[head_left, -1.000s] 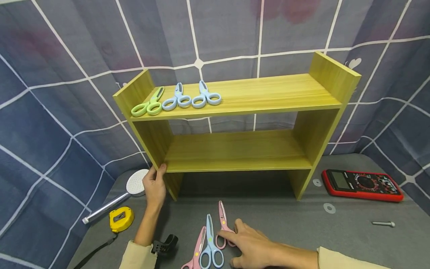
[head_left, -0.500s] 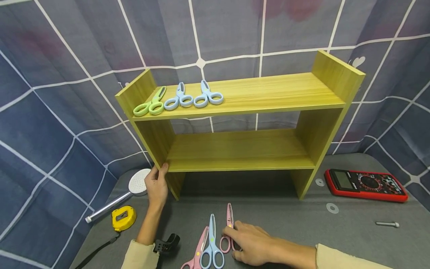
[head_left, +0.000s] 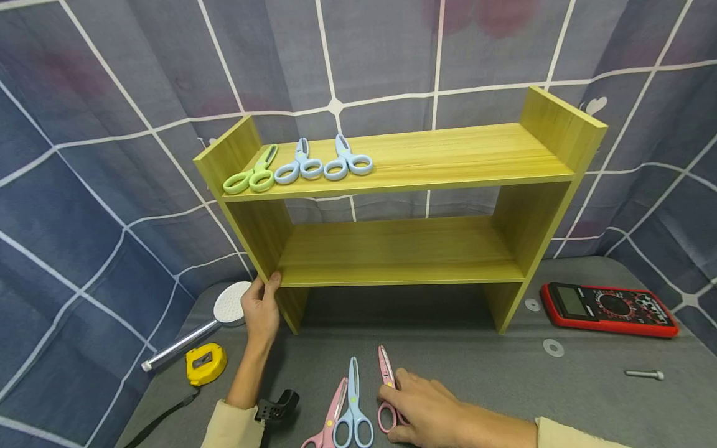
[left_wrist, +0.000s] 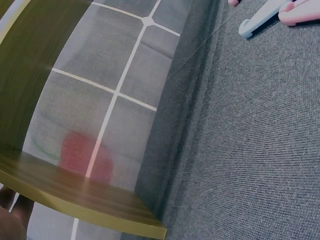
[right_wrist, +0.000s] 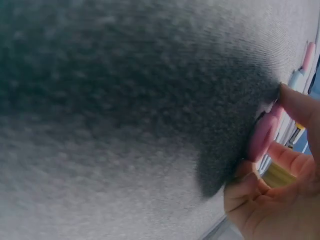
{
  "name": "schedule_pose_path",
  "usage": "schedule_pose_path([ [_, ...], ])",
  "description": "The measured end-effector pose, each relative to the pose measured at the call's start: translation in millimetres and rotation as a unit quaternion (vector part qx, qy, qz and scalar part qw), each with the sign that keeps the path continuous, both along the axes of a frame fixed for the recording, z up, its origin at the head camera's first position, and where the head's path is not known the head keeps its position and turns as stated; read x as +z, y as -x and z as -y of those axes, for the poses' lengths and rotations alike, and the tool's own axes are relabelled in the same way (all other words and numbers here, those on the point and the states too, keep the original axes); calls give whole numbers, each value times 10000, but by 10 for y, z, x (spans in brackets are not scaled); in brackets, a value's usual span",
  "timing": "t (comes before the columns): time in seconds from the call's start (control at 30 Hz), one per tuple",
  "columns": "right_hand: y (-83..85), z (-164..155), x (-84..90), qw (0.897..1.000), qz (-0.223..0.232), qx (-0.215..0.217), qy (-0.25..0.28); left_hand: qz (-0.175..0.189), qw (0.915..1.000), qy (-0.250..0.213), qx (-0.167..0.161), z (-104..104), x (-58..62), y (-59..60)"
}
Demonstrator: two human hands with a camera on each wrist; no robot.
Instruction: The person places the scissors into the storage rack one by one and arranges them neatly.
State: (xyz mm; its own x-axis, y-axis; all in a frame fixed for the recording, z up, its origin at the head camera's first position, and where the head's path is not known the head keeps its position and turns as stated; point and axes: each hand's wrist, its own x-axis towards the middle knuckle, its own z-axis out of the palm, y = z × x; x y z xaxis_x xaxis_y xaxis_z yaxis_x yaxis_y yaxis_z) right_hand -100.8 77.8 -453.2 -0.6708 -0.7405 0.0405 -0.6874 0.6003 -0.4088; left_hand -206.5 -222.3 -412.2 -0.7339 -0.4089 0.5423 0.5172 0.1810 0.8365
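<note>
A yellow wooden two-tier shelf (head_left: pixel 403 252) stands against the curtain. My left hand (head_left: pixel 261 314) grips its left side panel beside the lower board, thumb on the front edge; in the left wrist view its fingers (left_wrist: pixel 22 210) show behind the panel. Low in the head view, my right hand (head_left: pixel 428 407) pinches the handles of pink scissors (head_left: pixel 386 367) lying over the grey cloth. Pink plastic (right_wrist: pixel 265 135) shows between thumb and fingers in the right wrist view. To their left lie blue scissors (head_left: pixel 353 382) and another pink pair (head_left: pixel 330 421).
Green scissors (head_left: pixel 262 167) and two light-blue pairs, one being the right-hand scissors (head_left: pixel 343 148), lie on the top board. A shower head (head_left: pixel 231 303) and yellow tape measure (head_left: pixel 205 365) lie left. At right are a red multimeter (head_left: pixel 610 310), washers and a bolt (head_left: pixel 644 374).
My right hand and the pink scissors have shifted slightly right and toward me, away from the blue pair. The left hand keeps its place on the shelf.
</note>
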Motion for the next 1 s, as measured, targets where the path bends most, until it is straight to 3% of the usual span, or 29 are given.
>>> schedule_pose_path([
  [0.27,-1,-76,-82,9988,114,196,424,5,10000,95,-25,11,0,3],
  [0.47,-21,-144,-141,9967,-250,341,695,52,9999,96,-36,9,19,-8],
  [0.7,-30,-202,-197,9904,-712,477,1087,29,9999,75,-81,-79,191,-127],
  [0.87,-55,-220,-73,9815,-941,411,1616,30,10000,79,-47,-123,265,-174],
  [1.0,-69,-201,153,9651,-1334,406,2218,23,10000,43,-10,-127,269,-181],
])
